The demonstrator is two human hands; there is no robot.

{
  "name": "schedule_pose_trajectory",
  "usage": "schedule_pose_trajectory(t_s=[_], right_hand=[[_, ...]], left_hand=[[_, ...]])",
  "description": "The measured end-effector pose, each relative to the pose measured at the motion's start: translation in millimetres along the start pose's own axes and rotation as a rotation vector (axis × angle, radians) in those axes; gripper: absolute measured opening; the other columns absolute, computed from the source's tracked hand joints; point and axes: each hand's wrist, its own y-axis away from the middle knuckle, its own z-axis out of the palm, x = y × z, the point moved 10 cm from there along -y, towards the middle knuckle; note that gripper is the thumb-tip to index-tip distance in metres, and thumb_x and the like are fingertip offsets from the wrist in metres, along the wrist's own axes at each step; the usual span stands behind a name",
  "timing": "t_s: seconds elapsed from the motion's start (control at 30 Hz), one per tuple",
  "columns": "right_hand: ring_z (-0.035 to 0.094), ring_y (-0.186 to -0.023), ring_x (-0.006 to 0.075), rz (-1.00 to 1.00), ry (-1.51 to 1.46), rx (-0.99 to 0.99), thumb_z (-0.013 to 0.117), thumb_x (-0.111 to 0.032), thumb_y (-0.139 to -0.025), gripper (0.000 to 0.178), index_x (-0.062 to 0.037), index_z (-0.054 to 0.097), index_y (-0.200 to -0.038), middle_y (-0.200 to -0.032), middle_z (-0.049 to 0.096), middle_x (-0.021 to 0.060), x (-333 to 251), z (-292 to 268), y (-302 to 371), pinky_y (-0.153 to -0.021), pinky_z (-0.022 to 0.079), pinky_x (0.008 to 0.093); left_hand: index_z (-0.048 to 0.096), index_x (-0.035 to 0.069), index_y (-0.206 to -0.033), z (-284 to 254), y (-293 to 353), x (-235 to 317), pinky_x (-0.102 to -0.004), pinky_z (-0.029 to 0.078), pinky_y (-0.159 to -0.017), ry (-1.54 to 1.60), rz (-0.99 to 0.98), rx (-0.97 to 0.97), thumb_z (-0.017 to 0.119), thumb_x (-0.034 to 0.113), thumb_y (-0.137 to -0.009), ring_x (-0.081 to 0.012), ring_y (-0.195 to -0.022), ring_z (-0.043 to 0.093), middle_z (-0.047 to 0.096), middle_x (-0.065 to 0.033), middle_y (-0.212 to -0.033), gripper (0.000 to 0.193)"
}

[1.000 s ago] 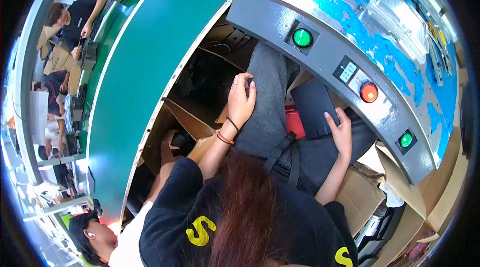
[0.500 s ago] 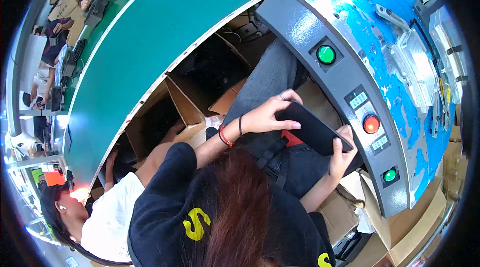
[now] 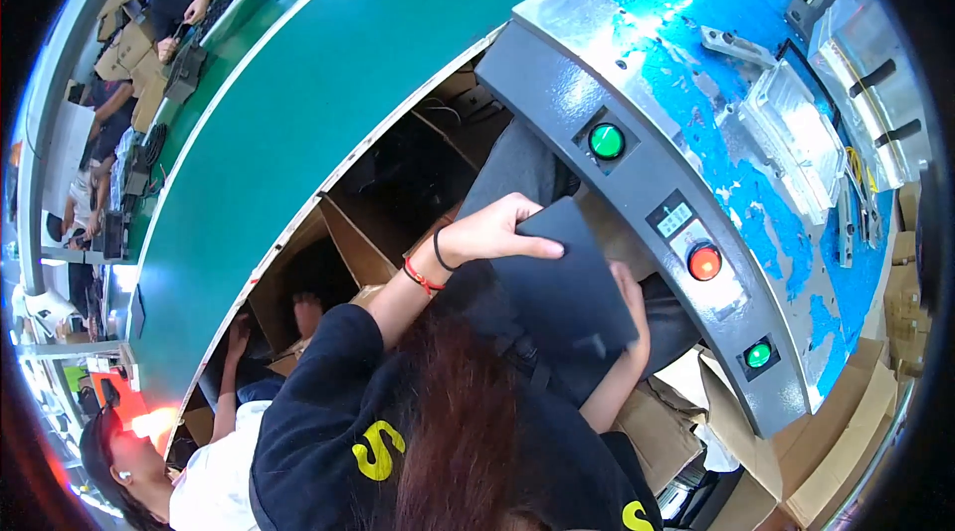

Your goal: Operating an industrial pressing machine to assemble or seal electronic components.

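Above my lap I hold a flat black rectangular panel (image 3: 567, 282), its broad dark face turned up towards me; its exact kind cannot be made out. My left hand (image 3: 497, 231), with a black band and a red bracelet at the wrist, grips the panel's upper left edge, thumb on top and the other fingers largely hidden. On the right side, my right hand (image 3: 630, 304) is closed around the panel's edge, partly covered by it. A faint smeared pale spot shows near the panel's lower right corner.
A grey control strip with green (image 3: 606, 141) and red (image 3: 704, 261) buttons borders a worn blue-and-metal bench (image 3: 686, 84). Left lies a green worktop (image 3: 269, 123), with cardboard boxes (image 3: 348, 233) beneath. A co-worker in white (image 3: 214, 461) sits close at left; others work beyond.
The black panel has tilted so its broad face shows, and it sits a little further left, nearer my body. Both hands moved with it. The whole view has shifted slightly.
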Motion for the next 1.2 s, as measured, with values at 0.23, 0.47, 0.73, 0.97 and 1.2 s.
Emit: schedule_pose_trajectory(t_s=[0.23,0.47,0.73,0.97,1.2], right_hand=[[0.062,-0.084,0.0244,-0.126,0.147,0.094,0.048,-0.021,-0.088,0.03,-0.0044,0.051,-0.114,-0.091,0.063,0.0173,-7.5,-16.5,11.0,-0.074,0.047,0.0332],[0.058,-0.094,0.0364,0.111,0.446,0.056,0.049,-0.038,-0.089,0.043,-0.0005,0.052,-0.11,-0.098,0.06,0.0228,26.2,-9.8,-1.2,-0.081,0.045,0.0403],[0.058,-0.097,0.0299,0.139,0.295,0.138,0.034,-0.046,-0.093,0.054,0.0008,0.056,-0.109,-0.099,0.063,0.0183,26.3,-13.8,-0.2,-0.085,0.043,0.0356],[0.061,-0.085,0.0215,0.146,-0.4,0.276,0.017,-0.057,-0.092,0.071,-0.0003,0.056,-0.109,-0.089,0.063,0.0147,59.1,-31.2,0.3,-0.079,0.047,0.0306],[0.061,-0.08,0.0174,0.154,0.103,0.37,0.029,-0.047,-0.095,0.056,0.0012,0.057,-0.104,-0.083,0.063,0.0122,156.7,-61.1,-15.9,-0.074,0.048,0.0277]], left_hand=[[0.06,-0.003,-0.094,-4.5,-8.0,39.2,-0.0229,0.046,-0.059,-0.082,0.038,0.173,0.063,0.012,-0.082,-0.008,-0.068,0.056,0.064,-0.0039,-0.081,0.02],[0.06,0.0,-0.081,-51.0,20.9,47.8,-0.0212,0.046,-0.056,0.234,0.052,0.404,0.056,0.015,-0.087,-0.0084,-0.06,0.057,0.062,-0.0005,-0.072,0.016],[0.063,-0.004,-0.083,-32.7,-24.3,0.4,-0.0222,0.045,-0.062,-0.21,-0.131,0.062,0.065,0.026,-0.083,-0.0048,-0.071,0.054,0.062,0.0007,-0.074,0.03],[0.062,0.0,-0.084,0.6,-15.7,-34.0,-0.0221,0.043,-0.058,0.217,-0.189,-0.097,0.062,0.03,-0.084,-0.0059,-0.065,0.052,0.058,0.0019,-0.071,0.03],[0.063,-0.002,-0.083,-79.1,16.4,81.4,-0.0217,0.045,-0.062,-0.228,-0.026,0.276,0.067,0.013,-0.08,-0.0061,-0.069,0.055,0.061,0.0006,-0.074,0.016]])
